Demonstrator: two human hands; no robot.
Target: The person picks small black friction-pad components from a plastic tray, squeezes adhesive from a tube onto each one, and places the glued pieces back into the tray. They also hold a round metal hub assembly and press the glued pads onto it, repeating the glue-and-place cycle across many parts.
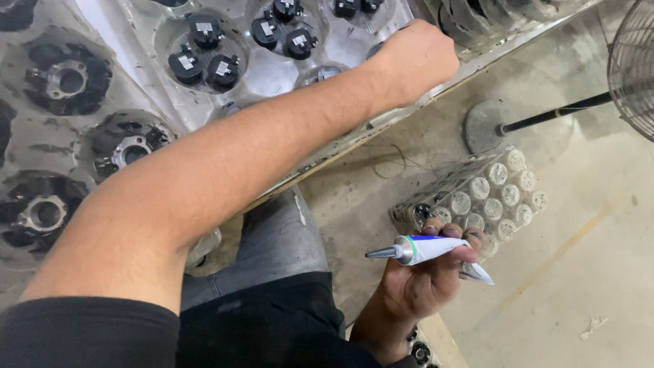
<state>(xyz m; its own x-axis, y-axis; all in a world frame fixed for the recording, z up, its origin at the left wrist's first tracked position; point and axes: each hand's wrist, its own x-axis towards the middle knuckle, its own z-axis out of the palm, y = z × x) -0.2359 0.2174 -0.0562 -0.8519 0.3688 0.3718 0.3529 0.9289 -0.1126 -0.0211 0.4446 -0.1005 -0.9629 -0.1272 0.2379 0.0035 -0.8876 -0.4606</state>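
My right hand (426,276) is low at the lower right, over the floor, shut on a white glue tube (426,249) with a green band and a metal nozzle pointing left. My left arm stretches across the view to the upper right. My left hand (415,58) lies curled at the far edge of a clear plastic tray (272,71). Its fingers are turned away, so whatever is in them is hidden. The tray's round wells hold small black parts (204,51) with white labels.
Black round parts with metal hubs (67,78) sit in wells at the left. A block of clear cup trays (490,197) lies on the concrete floor beside my right hand. A fan's base (487,126) and cage (633,61) stand at the right. My knee (279,238) is under the bench edge.
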